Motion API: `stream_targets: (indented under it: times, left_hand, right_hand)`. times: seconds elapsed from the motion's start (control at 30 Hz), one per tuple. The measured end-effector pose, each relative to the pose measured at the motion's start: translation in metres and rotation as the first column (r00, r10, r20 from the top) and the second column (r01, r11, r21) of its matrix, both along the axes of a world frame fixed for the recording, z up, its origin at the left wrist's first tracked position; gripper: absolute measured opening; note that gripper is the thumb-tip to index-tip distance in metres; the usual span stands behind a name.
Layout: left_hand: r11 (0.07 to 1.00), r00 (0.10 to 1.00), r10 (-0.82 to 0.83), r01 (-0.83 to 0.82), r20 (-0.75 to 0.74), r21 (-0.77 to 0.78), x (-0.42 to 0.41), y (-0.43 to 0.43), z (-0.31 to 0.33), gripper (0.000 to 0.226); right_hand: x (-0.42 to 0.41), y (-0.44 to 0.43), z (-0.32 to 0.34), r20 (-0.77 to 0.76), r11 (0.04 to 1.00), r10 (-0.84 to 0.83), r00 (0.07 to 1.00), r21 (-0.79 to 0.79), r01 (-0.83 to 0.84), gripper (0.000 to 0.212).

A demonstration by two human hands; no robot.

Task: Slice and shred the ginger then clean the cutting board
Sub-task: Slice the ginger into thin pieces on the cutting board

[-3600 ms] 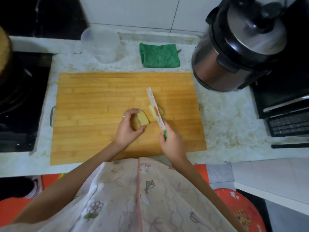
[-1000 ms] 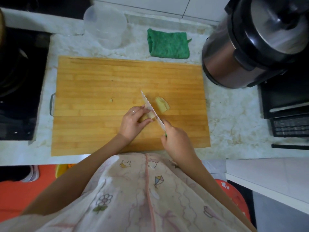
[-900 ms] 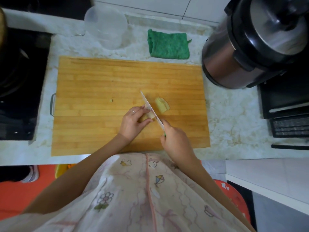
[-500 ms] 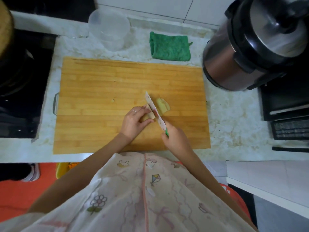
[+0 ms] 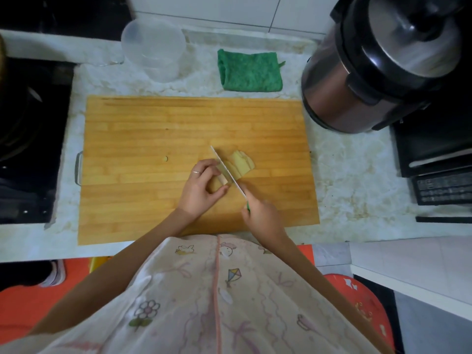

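The cutting board (image 5: 153, 200) lay on the marble counter (image 5: 357, 175), most of its face bare wood. Your left hand (image 5: 200, 190) curled fingers and thumb round the uncut ginger (image 5: 222, 181) near the board's middle. Your right hand (image 5: 263, 215) gripped the knife (image 5: 226, 172) by its green handle, blade set against the ginger's cut face. Finished slices (image 5: 241, 164) leaned together just right of the blade. Judgement: slicing was in hand; shredding and cleaning were not begun. The next cut called for fingertips tucked clear of the edge and an even thickness.
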State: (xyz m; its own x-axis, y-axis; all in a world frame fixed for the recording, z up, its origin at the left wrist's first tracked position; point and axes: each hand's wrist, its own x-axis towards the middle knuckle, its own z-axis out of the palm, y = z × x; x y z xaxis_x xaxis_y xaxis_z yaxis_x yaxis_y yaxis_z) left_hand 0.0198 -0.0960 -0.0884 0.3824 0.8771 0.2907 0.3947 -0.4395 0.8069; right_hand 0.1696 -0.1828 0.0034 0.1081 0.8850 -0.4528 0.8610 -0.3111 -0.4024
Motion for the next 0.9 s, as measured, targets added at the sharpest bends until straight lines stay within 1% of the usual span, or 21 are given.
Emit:
stream_targets:
  times: [0.2, 0.4, 0.53, 0.63, 0.77, 0.83, 0.9]
  left_hand:
    - [0.999, 1.000, -0.015, 0.015, -0.018, -0.044, -0.001, 0.000, 0.000, 0.030]
    - [1.000, 1.000, -0.023, 0.023, -0.007, -0.001, -0.001, -0.002, -0.002, 0.030]
    - [1.000, 1.000, -0.027, 0.027, 0.013, 0.010, 0.000, -0.002, -0.002, 0.027]
    - [0.998, 0.999, -0.037, 0.037, 0.007, 0.058, 0.000, -0.002, -0.004, 0.028]
    - [0.984, 0.999, -0.013, 0.022, -0.050, 0.176, -0.001, 0.001, -0.007, 0.034]
    - [0.985, 0.997, 0.025, -0.012, -0.073, 0.172, -0.001, -0.001, -0.006, 0.039]
    - [0.984, 0.995, 0.055, -0.040, -0.087, 0.171, -0.002, -0.003, -0.005, 0.040]
  right_hand:
    - [0.002, 0.001, 0.002, 0.051, 0.999, 0.016, 0.999, 0.036, -0.018, 0.059]
    - [0.007, 0.000, 0.006, 0.070, 0.998, -0.040, 0.997, 0.059, 0.036, 0.057]
    - [0.011, -0.003, 0.009, -0.028, 0.987, -0.128, 0.991, 0.093, 0.130, 0.055]
    - [0.011, -0.005, 0.012, -0.130, 0.971, -0.182, 0.975, 0.133, 0.199, 0.051]
    - [0.013, -0.005, 0.019, -0.141, 0.976, -0.117, 0.983, 0.169, 0.140, 0.049]
    - [0.011, -0.005, 0.026, -0.111, 0.980, -0.076, 0.991, 0.175, 0.095, 0.050]
    - [0.008, -0.004, 0.032, -0.070, 0.985, -0.037, 0.997, 0.164, 0.048, 0.052]
